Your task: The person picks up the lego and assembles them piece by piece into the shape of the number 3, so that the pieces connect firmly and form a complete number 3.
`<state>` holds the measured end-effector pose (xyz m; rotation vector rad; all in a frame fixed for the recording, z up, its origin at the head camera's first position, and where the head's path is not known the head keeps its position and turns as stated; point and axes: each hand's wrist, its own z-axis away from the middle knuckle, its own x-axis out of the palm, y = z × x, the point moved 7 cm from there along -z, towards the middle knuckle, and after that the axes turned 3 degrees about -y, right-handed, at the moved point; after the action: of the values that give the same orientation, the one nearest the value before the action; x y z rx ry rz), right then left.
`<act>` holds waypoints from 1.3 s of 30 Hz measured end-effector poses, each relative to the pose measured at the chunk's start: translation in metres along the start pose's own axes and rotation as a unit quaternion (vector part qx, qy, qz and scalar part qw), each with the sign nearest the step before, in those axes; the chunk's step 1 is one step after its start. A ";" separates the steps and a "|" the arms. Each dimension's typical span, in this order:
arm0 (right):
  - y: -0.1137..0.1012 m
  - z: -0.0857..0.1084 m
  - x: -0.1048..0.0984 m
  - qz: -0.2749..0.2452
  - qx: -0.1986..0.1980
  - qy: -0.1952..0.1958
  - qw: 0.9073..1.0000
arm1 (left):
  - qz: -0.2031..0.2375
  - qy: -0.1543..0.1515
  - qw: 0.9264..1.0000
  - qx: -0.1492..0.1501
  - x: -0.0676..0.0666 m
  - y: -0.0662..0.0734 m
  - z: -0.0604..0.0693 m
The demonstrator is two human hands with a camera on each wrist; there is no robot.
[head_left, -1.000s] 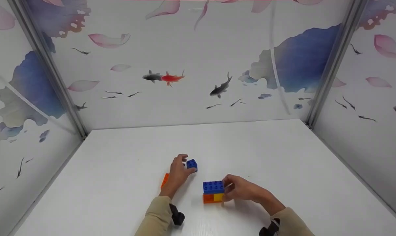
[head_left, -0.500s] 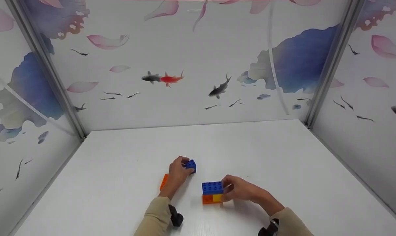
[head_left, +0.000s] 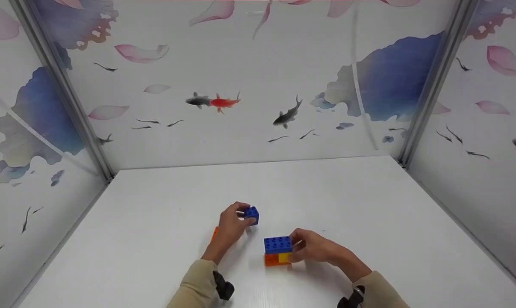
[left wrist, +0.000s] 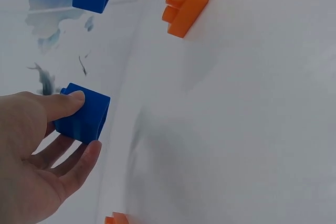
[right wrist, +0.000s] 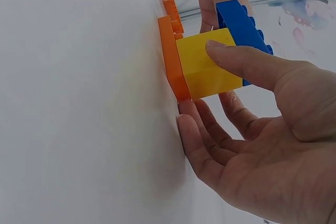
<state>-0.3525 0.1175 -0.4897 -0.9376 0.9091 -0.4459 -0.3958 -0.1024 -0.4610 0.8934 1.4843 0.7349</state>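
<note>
My left hand pinches a small blue toy brick between thumb and fingers. In the left wrist view the blue brick looks held off the white table. My right hand grips a stack by its right side, with the thumb on a yellow brick. The stack has an orange brick at the bottom and a wide blue brick on top. In the head view the left hand is a little behind and left of the stack, apart from it.
A loose orange brick lies left of the left wrist, mostly hidden by it. Printed walls enclose the white table at the back and sides.
The left fingers have closed onto the small blue brick, which has since moved slightly right. The right hand and the stack have stayed in place.
</note>
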 end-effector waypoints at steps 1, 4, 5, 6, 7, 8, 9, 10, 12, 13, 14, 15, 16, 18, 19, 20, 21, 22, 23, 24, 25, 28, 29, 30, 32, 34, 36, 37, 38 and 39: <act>0.000 0.000 0.000 -0.001 0.000 0.001 1.000 | 0.003 -0.002 1.000 0.002 0.000 0.001 0.002; 0.000 0.000 0.000 0.000 0.001 0.003 1.000 | 0.009 -0.009 1.000 0.005 0.002 0.006 0.007; 0.000 0.000 0.000 0.000 0.003 0.004 1.000 | 0.011 -0.010 1.000 0.007 0.002 0.008 0.009; 0.000 -0.001 0.000 0.001 0.005 0.005 1.000 | 0.011 -0.012 1.000 0.008 0.002 0.009 0.010; 0.001 -0.001 0.000 0.002 0.007 0.005 1.000 | 0.010 -0.013 1.000 0.012 0.002 0.011 0.012; 0.001 -0.001 0.000 0.002 0.009 0.004 1.000 | 0.009 -0.014 1.000 0.016 0.002 0.014 0.014; 0.001 -0.001 0.000 0.002 0.010 0.004 1.000 | 0.009 -0.015 1.000 0.020 0.002 0.016 0.016; 0.001 -0.001 0.000 0.002 0.010 0.003 1.000 | 0.010 -0.016 0.999 0.026 0.002 0.018 0.018; 0.001 -0.002 0.001 0.006 0.009 0.003 1.000 | 0.011 -0.018 0.999 0.041 0.003 0.023 0.021; 0.001 -0.001 0.000 0.006 0.009 0.003 1.000 | 0.012 -0.020 0.999 0.047 0.003 0.025 0.023; 0.001 -0.001 0.000 0.008 0.008 0.003 1.000 | 0.014 -0.022 0.998 0.054 0.003 0.027 0.024; 0.001 -0.001 0.000 0.009 0.007 0.004 1.000 | 0.016 -0.024 0.998 0.059 0.004 0.029 0.026; 0.001 -0.001 0.000 0.010 0.005 0.003 1.000 | 0.018 -0.024 0.997 0.064 0.004 0.031 0.028; 0.001 -0.001 -0.001 0.010 0.003 0.002 1.000 | 0.021 -0.026 0.997 0.070 0.004 0.035 0.031; 0.001 -0.001 -0.001 0.009 0.003 0.002 1.000 | 0.022 -0.028 0.997 0.073 0.004 0.037 0.033; 0.001 -0.001 -0.001 0.009 0.002 0.001 1.000 | 0.021 -0.029 0.996 0.077 0.005 0.038 0.035; 0.001 -0.001 -0.001 0.009 0.002 0.000 1.000 | 0.023 -0.030 0.996 0.080 0.005 0.040 0.036; 0.001 -0.001 0.000 0.010 0.002 -0.001 1.000 | 0.023 -0.032 0.996 0.084 0.006 0.041 0.037; 0.001 -0.002 0.000 0.011 0.002 -0.001 1.000 | 0.022 -0.034 0.995 0.090 0.007 0.043 0.039; 0.002 -0.002 0.000 0.012 0.004 0.000 1.000 | 0.022 -0.037 0.995 0.096 0.007 0.045 0.040; 0.001 -0.002 0.000 0.012 0.002 -0.001 1.000 | 0.023 -0.040 0.994 0.101 0.008 0.046 0.041; 0.001 -0.001 -0.001 0.016 0.001 0.003 1.000 | 0.029 -0.049 0.991 0.118 0.011 0.051 0.044; 0.001 -0.001 -0.001 0.016 -0.001 0.003 1.000 | 0.031 -0.053 0.991 0.122 0.012 0.052 0.045; 0.001 -0.001 -0.001 0.015 -0.003 0.002 1.000 | 0.033 -0.055 0.990 0.125 0.013 0.053 0.046; 0.000 0.000 -0.001 0.015 -0.006 0.002 1.000 | 0.038 -0.060 0.989 0.127 0.015 0.055 0.047; 0.000 0.001 -0.001 0.014 -0.008 -0.001 1.000 | 0.041 -0.062 0.990 0.123 0.017 0.056 0.049; -0.001 0.001 -0.001 0.013 -0.010 -0.003 1.000 | 0.042 -0.063 0.990 0.116 0.019 0.056 0.050; 0.000 0.001 -0.001 0.013 -0.010 -0.004 1.000 | 0.043 -0.065 0.990 0.113 0.020 0.057 0.050; 0.000 0.000 -0.001 0.013 -0.011 -0.005 1.000 | 0.045 -0.066 0.990 0.113 0.021 0.058 0.051; -0.001 0.001 -0.001 0.012 -0.012 -0.007 1.000 | 0.047 -0.067 0.990 0.113 0.023 0.058 0.052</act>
<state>-0.3523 0.1180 -0.4887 -0.9498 0.9142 -0.4081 -0.3374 -0.0560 -0.4283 1.1676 1.4312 0.5694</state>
